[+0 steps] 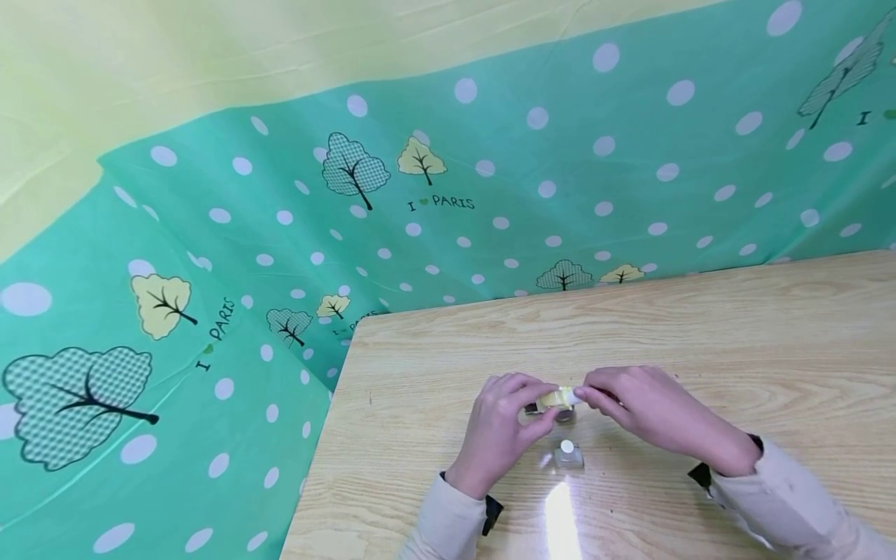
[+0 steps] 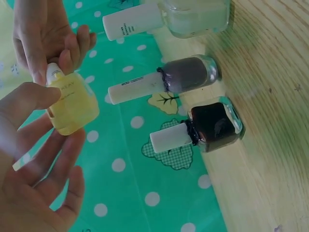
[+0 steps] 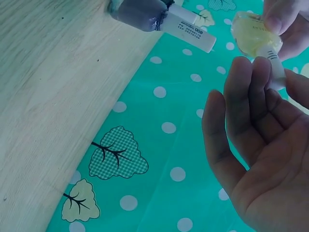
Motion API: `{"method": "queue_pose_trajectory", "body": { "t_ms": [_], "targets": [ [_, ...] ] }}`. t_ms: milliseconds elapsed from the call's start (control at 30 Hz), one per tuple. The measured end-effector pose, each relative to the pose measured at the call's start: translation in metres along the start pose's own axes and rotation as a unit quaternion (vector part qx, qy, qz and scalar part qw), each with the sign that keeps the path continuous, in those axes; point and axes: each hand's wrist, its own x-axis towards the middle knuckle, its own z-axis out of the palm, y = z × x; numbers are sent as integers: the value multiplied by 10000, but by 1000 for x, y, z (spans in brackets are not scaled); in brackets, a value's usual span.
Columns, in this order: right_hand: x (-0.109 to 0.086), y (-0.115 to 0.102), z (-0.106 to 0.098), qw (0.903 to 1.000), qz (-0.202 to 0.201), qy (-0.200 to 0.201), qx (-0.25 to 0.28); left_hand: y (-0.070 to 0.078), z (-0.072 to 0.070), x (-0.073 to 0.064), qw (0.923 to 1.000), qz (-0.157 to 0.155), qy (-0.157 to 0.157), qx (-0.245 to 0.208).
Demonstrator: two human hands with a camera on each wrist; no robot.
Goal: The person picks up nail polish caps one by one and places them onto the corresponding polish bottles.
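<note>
Tilted above the table, a small nail polish bottle (image 2: 76, 107) with yellow contents is pinched between the thumb and fingers of my left hand (image 1: 498, 424). Its white cap (image 3: 274, 70) sits at the bottle's neck, and my right hand (image 1: 647, 408) grips that cap from the right with thumb and fingertips. In the left wrist view, a dark nail polish bottle (image 2: 216, 124), a greyish purple one (image 2: 188, 75) and a clear one (image 2: 198, 17) stand in a row beside my hands, each with a white cap. My hands partly cover the dark bottles in the head view.
The wooden table (image 1: 420, 350) carries the bottles, with the clear bottle (image 1: 569, 457) nearest to me. Behind and to the left hangs a green dotted cloth (image 1: 420, 257) with tree prints. A bright light reflection (image 1: 561, 521) lies on the table's near part.
</note>
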Motion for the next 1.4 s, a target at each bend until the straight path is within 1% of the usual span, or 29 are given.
{"method": "queue_pose_trajectory", "body": {
  "t_ms": [167,333,567,800,967,1100,1233,1333,1400],
  "targets": [
    [0,-2,0,10000,20,66,57,1,0,-1,9998,-117,-123,-63],
    [0,-5,-1,9999,-19,121,-17,3,-1,-1,9995,-225,-161,-118],
    [-1,-9,-4,9996,41,237,173,5,-5,0,9995,-239,-17,-205],
    [-3,-11,-6,9992,-14,201,341,4,-7,-2,9989,-310,45,-349],
    [-6,-9,-6,9987,-74,262,433,2,-7,-7,9973,-474,99,-546],
    [-10,-4,-4,9979,-149,405,475,-2,-7,-12,9949,-622,89,-784],
    [-14,1,-2,9974,-244,520,443,-6,-6,-19,9925,-697,105,-997],
    [-18,3,-1,9981,-213,459,354,-10,-5,-25,9898,-813,89,-1167],
    [-21,5,0,9989,-107,356,291,-12,-4,-29,9876,-940,28,-1261]
  ]
}}
